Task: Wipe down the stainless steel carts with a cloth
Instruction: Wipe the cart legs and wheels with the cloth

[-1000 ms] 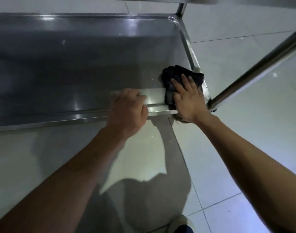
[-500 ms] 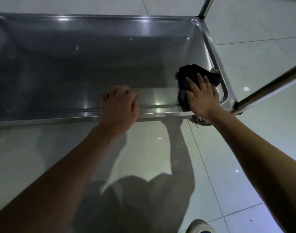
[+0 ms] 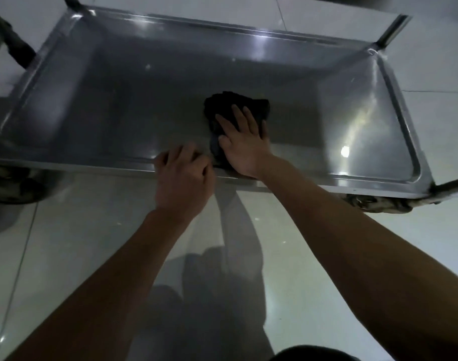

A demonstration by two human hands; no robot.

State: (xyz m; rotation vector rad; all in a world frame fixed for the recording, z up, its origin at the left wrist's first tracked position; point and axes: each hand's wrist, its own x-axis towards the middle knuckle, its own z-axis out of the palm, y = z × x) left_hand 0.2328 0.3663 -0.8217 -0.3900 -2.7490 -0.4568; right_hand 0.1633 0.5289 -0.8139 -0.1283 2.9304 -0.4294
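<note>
Cloth (image 3: 235, 106) looks soft, bunching; I press it with my flat, open right hand (image 3: 244, 144), while my left hand (image 3: 183, 178) curls over the cart (image 3: 92, 157) rim.

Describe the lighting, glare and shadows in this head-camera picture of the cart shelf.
Head view: dim overall; bright glare spots on the cart shelf near its right end and far rim; dark cloth shows little detail; arm shadows fall on the glossy floor; wide-angle lens bows the shelf edges.

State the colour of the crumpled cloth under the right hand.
Black, or very dark; the crumpled cloth shows in the head view.
</note>
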